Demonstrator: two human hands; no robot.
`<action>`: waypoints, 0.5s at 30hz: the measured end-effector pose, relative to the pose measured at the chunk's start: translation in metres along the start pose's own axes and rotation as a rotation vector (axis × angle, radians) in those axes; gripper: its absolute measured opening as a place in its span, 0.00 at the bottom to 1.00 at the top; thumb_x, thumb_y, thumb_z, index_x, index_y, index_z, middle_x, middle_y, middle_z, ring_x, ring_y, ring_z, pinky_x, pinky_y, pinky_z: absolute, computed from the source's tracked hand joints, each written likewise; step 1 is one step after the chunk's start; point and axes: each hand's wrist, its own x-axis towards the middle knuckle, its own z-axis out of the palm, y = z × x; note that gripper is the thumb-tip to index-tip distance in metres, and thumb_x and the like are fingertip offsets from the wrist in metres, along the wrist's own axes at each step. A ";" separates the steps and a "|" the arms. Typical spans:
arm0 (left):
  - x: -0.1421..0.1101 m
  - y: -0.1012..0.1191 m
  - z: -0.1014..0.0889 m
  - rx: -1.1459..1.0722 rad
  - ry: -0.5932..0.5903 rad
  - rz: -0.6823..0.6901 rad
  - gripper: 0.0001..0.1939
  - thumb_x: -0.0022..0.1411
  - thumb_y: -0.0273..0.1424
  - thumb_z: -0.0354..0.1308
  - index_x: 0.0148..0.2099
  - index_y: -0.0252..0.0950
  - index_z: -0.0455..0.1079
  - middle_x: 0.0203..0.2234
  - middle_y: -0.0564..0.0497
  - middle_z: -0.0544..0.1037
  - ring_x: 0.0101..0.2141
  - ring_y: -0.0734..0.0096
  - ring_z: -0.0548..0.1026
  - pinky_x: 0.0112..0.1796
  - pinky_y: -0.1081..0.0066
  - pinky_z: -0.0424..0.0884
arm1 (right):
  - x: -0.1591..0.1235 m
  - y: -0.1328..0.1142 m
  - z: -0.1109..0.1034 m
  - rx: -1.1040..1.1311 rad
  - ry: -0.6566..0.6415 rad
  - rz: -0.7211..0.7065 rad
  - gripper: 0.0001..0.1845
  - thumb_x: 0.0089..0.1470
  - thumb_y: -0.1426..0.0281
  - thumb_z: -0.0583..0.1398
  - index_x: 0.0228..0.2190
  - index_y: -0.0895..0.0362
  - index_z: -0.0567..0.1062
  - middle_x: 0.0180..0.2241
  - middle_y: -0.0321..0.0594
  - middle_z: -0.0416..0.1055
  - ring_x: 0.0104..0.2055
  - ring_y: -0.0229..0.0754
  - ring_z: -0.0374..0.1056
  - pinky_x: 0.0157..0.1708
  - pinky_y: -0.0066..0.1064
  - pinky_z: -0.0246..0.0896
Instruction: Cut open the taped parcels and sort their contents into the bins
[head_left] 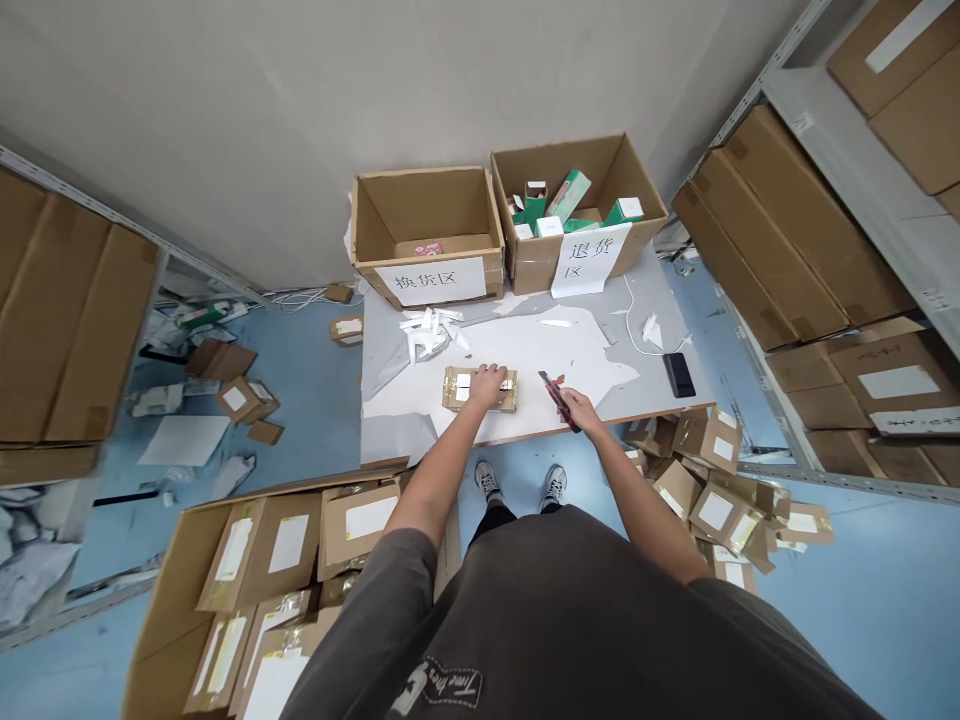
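Note:
A small taped cardboard box [452, 388] with a white label lies near the front edge of the worktable [637, 385]. My left hand [489, 385] rests on top of this box, its fingers over the upper face and partly hiding the label. To the right, my right hand [579, 408] grips a black and red utility knife [559, 398] above the table, apart from the box. The knife points up and to the left; whether its blade is out is too small to tell.
At the table's back stand two open cartons with paper signs: the left carton [427, 285] and the right carton [536, 265], which holds green-and-white boxes. White paper scraps [431, 335] and a phone [679, 375] lie on the table. Boxes [712, 510] pile at right; a large carton [169, 600] stands left.

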 end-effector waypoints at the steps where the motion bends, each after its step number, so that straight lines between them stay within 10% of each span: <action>1: 0.003 0.001 0.002 0.013 -0.008 0.005 0.32 0.62 0.31 0.66 0.67 0.44 0.66 0.62 0.39 0.73 0.63 0.43 0.66 0.61 0.49 0.65 | 0.001 0.002 0.004 -0.006 0.022 0.008 0.32 0.65 0.41 0.52 0.49 0.55 0.74 0.27 0.35 0.73 0.25 0.40 0.70 0.29 0.30 0.70; 15: 0.000 -0.004 0.010 0.041 0.031 0.064 0.19 0.70 0.31 0.55 0.61 0.38 0.72 0.53 0.39 0.78 0.55 0.50 0.75 0.53 0.58 0.71 | 0.032 -0.002 0.019 -0.879 -0.044 -0.384 0.18 0.70 0.62 0.61 0.57 0.51 0.79 0.48 0.47 0.75 0.55 0.52 0.68 0.51 0.36 0.62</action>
